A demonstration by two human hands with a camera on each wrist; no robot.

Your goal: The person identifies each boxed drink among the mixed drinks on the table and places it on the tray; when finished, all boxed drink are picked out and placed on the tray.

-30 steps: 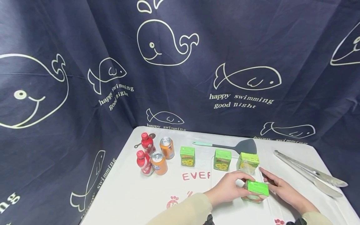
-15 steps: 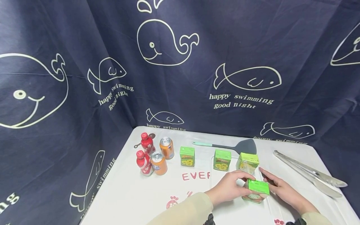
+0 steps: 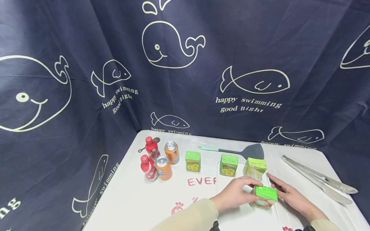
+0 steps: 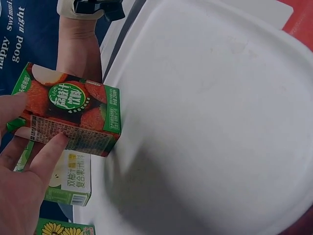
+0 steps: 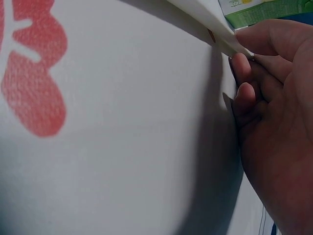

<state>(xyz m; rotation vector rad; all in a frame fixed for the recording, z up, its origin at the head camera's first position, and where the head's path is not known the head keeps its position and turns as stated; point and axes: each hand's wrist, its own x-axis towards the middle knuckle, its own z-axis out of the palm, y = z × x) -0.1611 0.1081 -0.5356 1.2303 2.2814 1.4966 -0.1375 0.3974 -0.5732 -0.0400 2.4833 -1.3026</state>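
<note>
My left hand [image 3: 232, 194] holds a lychee juice box [image 3: 266, 193] upright, thumb on its near left side and fingers at the far side. In the left wrist view, the juice box [image 4: 73, 98] shows red fruit and a green label, with its lower end at the white tray [image 4: 220, 98]. Just right of it, my right hand [image 3: 292, 195] is at the tray's right edge. The right wrist view shows that hand's fingers [image 5: 244, 95] curled at the rim, which it pinches; the contact is partly hidden.
Behind the hands stand a yellow-green juice box [image 3: 256, 165] and two green ones, the middle box [image 3: 228, 165] and the left box [image 3: 192, 161]. Further off lie a spatula [image 3: 252, 150] and tongs [image 3: 321, 179]. Two orange cans [image 3: 163, 167] and two red bottles [image 3: 148, 167] stand at left.
</note>
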